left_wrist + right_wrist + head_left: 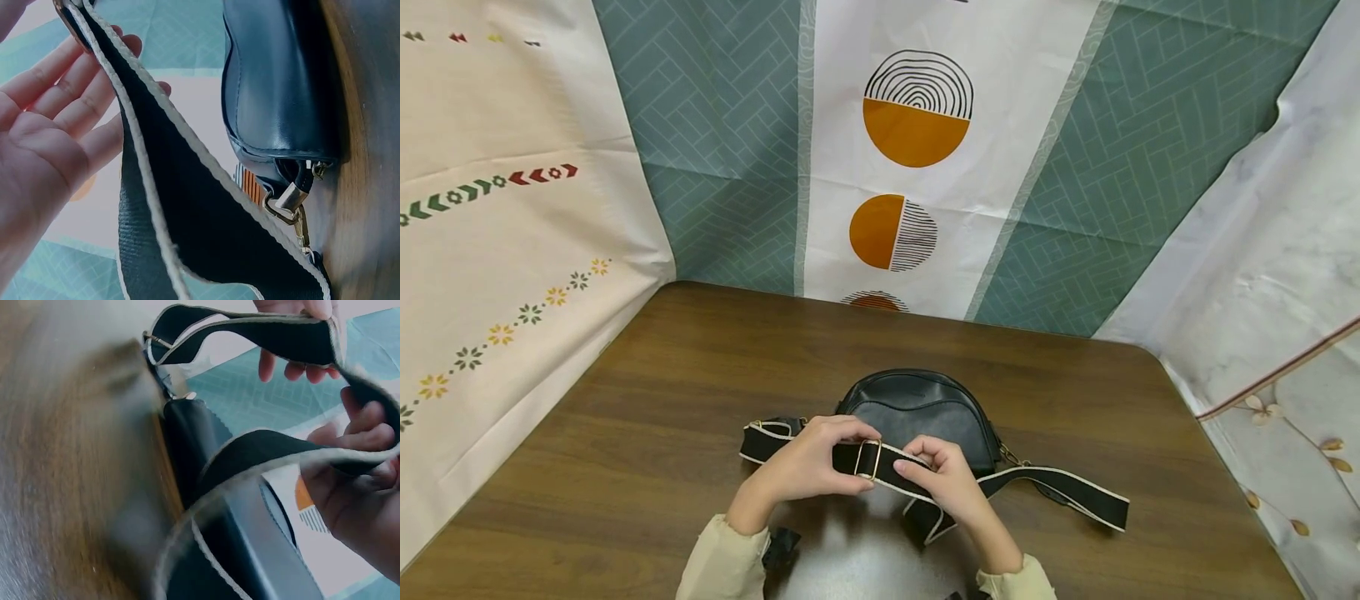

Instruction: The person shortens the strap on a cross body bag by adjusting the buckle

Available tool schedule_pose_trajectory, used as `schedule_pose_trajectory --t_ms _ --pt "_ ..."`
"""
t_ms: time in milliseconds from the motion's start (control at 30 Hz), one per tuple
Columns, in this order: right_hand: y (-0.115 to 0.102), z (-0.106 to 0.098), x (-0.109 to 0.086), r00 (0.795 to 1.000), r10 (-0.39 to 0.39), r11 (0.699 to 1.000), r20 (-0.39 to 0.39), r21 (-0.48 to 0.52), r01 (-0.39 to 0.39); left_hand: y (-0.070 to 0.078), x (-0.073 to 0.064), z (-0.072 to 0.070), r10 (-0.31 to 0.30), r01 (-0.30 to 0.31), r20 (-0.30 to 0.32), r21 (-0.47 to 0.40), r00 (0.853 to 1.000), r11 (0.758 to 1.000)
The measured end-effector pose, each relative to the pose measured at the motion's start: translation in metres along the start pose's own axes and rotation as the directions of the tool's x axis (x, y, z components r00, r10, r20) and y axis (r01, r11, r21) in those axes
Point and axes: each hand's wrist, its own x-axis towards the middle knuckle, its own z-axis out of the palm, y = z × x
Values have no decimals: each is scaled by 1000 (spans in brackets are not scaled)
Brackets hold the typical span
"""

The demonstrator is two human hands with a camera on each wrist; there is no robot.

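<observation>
A black shoulder bag with a curved top stands on the table, its wide black strap with cream edging stretched in front of it. My left hand holds the strap at its gold slide buckle, thumb below and fingers above. A short way to the right, my right hand pinches the strap between thumb and curled fingers. From there the strap drops in a fold and runs right along the table. In the left wrist view, a gold clasp joins strap and bag.
The brown wooden table lies under everything. Patterned cloths hang behind it, with a green and white one at the back, a cream one on the left and a pale floral one on the right.
</observation>
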Motion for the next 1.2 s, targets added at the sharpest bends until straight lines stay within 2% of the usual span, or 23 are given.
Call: schedule_pose_trajectory --t_ms 133,267,667,1000,1200 --pt "-1 -1 -2 997 77 994 5 83 -78 1 1 1 -8 8 -14 -21 1000 1000" --pt "-4 -2 -3 989 144 983 15 110 -145 2 1 2 -9 9 -18 -25 1000 1000" --pt "-10 1 -3 975 219 969 -42 129 -212 2 -1 7 -24 23 24 15 999 1000" --pt "-10 11 -2 972 231 960 -51 175 -219 6 0 12 -15 14 17 59 1000 998" --pt "-10 16 -1 964 258 945 -63 224 -239 7 1 15 -3 4 -15 67 1000 998"
